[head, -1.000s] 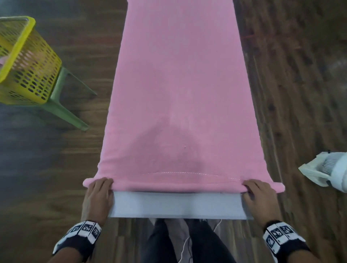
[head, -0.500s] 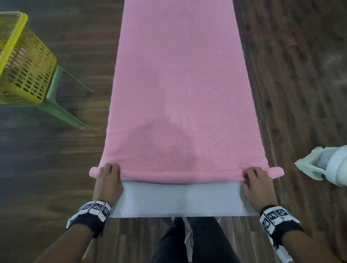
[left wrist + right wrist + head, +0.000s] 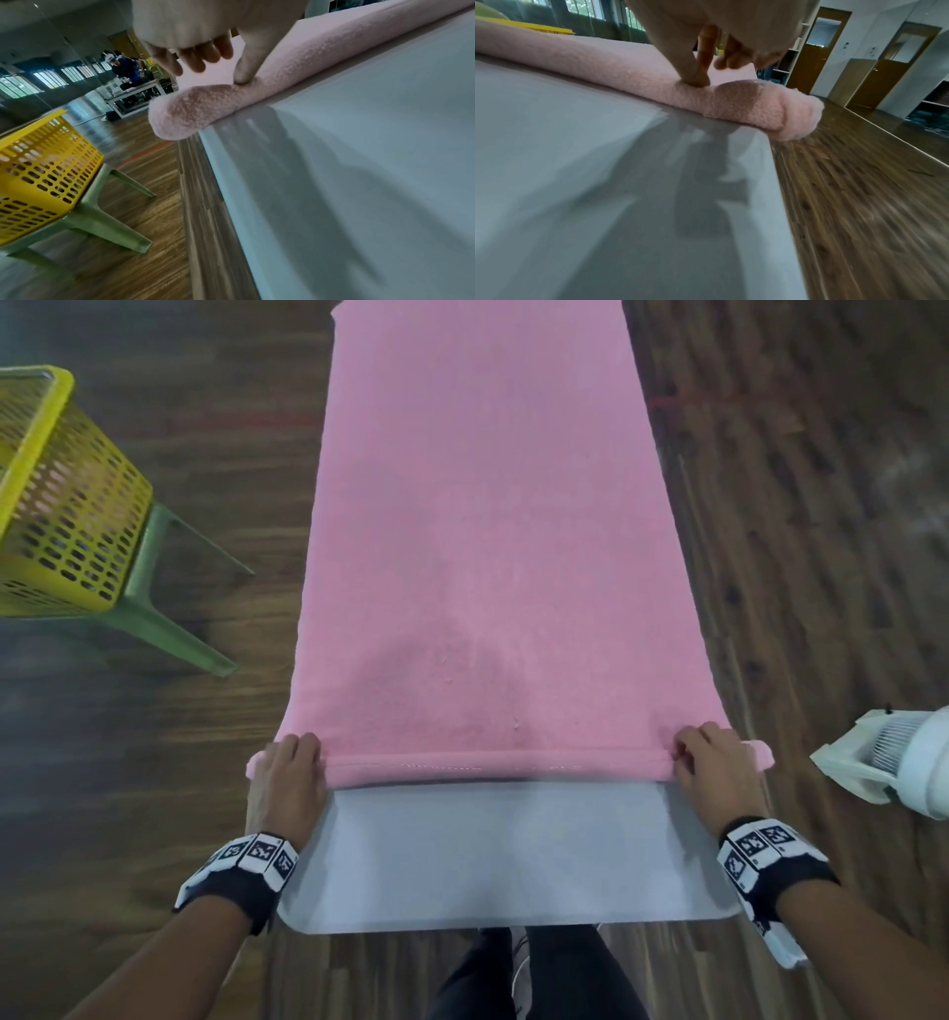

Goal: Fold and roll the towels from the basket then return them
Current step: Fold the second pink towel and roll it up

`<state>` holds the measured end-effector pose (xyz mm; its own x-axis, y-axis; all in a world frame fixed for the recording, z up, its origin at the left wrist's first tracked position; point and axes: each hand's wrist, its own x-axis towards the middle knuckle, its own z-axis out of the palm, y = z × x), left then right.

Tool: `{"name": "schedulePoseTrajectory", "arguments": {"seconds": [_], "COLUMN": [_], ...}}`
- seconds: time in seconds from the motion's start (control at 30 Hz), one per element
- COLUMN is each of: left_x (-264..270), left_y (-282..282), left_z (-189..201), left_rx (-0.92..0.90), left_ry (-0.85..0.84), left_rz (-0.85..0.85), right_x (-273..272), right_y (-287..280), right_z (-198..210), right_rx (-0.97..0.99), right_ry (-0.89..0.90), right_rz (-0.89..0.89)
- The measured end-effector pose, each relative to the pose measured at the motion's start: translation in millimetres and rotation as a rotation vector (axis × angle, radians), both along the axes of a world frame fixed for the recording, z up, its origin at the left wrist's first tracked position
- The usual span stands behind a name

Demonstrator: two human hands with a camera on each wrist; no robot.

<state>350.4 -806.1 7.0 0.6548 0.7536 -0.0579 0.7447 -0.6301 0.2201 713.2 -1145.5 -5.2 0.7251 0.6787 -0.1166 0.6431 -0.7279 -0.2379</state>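
Blur softens the head view, and the far end of the pink towel (image 3: 488, 546) runs off the top of the frame. The yellow basket (image 3: 61, 505) is cut by the left edge; something pale pink shows through its holes, too vague to name. A white appliance (image 3: 893, 762) at the right is only partly in view and cannot be identified.

The towel lies lengthwise along the grey desk (image 3: 503, 860), its near end wound into a thin roll (image 3: 493, 765) whose tips overhang both long edges of the desk. The left hand (image 3: 285, 783) sits on the left end of the roll, the right hand (image 3: 716, 775) on the right end, both palm down with wrists angled toward the person. In the left wrist view a thumb (image 3: 248, 67) presses into the roll while the other fingers (image 3: 203, 54) curl over its top; the right wrist view shows the same pose mirrored. Each grip is thus a narrow pinch holding the roll.

Both wrists wear black bands with square printed markers. The basket rests on a green plastic stool (image 3: 154, 608) to the left of the desk, on a dark wooden floor (image 3: 821, 557). Brown doors (image 3: 816, 50) and barred windows line the room's walls.
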Motion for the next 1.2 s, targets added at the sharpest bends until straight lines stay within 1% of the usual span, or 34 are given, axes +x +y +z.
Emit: {"name": "schedulePoseTrajectory", "arguments": {"seconds": [0.1,0.23,0.3,0.37,0.4,0.47,0.53,0.6,0.73,0.87,0.93,1.0,1.1,1.2], "left_x": [4,-4,-5,-5,-5,-3,-2,-3,-26,-57,-75,-87,-87,-75], "left_y": [-11,-19,-16,-13,-13,-14,-18,-23,-43,-74,-86,-92,-89,-82], "left_z": [-8,-11,-8,-7,-7,-6,-3,2,6,9,12,10,12,10], "left_rx": [-0.065,-0.087,-0.104,-0.118,-0.116,-0.104,-0.099,-0.087,-0.072,-0.101,-0.105,-0.155,-0.196,-0.092], "left_ry": [-0.044,-0.072,-0.073,-0.061,-0.052,-0.042,-0.044,-0.029,-0.025,0.014,0.046,0.09,0.137,0.145], "left_rz": [-0.043,-0.033,-0.016,-0.007,-0.011,-0.017,-0.019,-0.041,-0.12,-0.127,-0.154,-0.166,-0.1,-0.05], "right_x": [-11,-19,-17,-14,-13,-9,-5,-5,-26,-59,-73,-82,-80,-72], "right_y": [-1,-5,-7,-17,-22,-28,-23,-17,-36,-70,-86,-95,-91,-78], "right_z": [-6,-6,-5,-8,-11,-14,-15,-13,-10,-12,-10,-6,-2,0], "right_rx": [0.005,0.04,0.041,0.004,0.0,0.038,0.067,0.083,0.089,0.064,0.03,-0.036,-0.051,-0.011], "right_ry": [0.089,0.134,0.117,0.052,0.036,0.042,0.083,0.121,0.142,0.106,0.068,0.065,0.068,0.013], "right_rz": [0.092,0.086,0.155,0.222,0.219,0.141,0.055,0.016,-0.014,0.001,0.027,0.024,-0.042,-0.069]}}
